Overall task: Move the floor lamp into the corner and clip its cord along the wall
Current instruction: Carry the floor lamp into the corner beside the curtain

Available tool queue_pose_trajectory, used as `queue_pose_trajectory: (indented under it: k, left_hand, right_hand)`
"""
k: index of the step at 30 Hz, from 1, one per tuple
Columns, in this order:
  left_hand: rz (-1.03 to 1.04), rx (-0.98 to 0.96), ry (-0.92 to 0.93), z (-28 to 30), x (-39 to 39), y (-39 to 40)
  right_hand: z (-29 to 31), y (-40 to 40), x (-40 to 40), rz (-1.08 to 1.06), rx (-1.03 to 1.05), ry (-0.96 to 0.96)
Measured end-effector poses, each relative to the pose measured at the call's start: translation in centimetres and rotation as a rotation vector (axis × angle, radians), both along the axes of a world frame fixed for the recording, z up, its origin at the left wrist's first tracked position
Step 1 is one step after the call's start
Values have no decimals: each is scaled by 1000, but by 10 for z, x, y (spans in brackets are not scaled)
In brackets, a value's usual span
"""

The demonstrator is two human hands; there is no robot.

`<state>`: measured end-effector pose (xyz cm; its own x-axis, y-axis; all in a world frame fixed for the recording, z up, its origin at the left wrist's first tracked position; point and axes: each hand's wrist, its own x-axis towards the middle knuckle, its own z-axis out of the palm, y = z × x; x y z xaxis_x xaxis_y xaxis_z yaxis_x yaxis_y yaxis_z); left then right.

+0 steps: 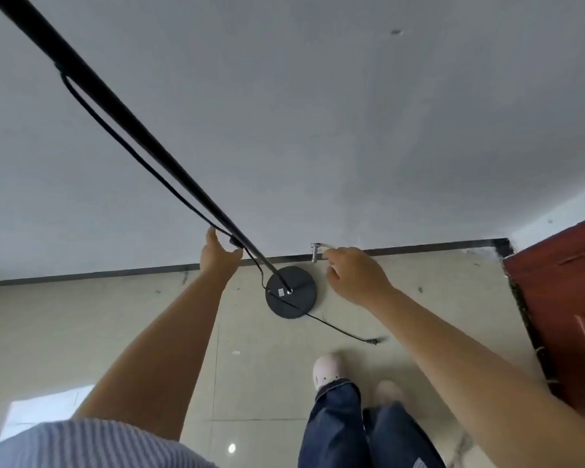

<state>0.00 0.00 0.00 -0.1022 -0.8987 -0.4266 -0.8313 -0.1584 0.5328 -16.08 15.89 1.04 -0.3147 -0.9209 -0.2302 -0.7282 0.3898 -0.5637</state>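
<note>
The black floor lamp's pole (142, 136) slants from the top left down to its round base (298, 304), which stands on the tiled floor close to the wall. The black cord (115, 136) hangs beside the pole, crosses the base and ends in a plug (374, 341) lying on the floor. My left hand (218, 256) is at the wall just left of the pole, its fingers and thumb on the cord. My right hand (355, 276) is right of the base and pinches a small white clip (326, 246) near the wall's foot.
A short metal door stop (314, 253) sticks out of the wall just above the dark skirting (98, 273). A red-brown door (568, 315) fills the right side beyond the corner. My feet (328, 369) stand on the tiles behind the plug.
</note>
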Motion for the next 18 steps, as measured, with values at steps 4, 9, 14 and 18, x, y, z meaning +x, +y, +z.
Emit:
queue_pose_trajectory:
  k: [4, 9, 14, 18]
  left_hand:
    - [29, 62, 88, -25, -4, -15]
    - [72, 133, 164, -29, -3, 14]
    - [444, 345, 535, -1, -4, 66]
    - [572, 413, 798, 19, -5, 88]
  right_hand:
    - [-35, -5, -17, 50, 76, -83]
    - [-60, -6, -31, 48, 168, -205]
    - [-71, 5, -30, 78, 355, -465]
    - [-69, 24, -33, 213, 513, -640]
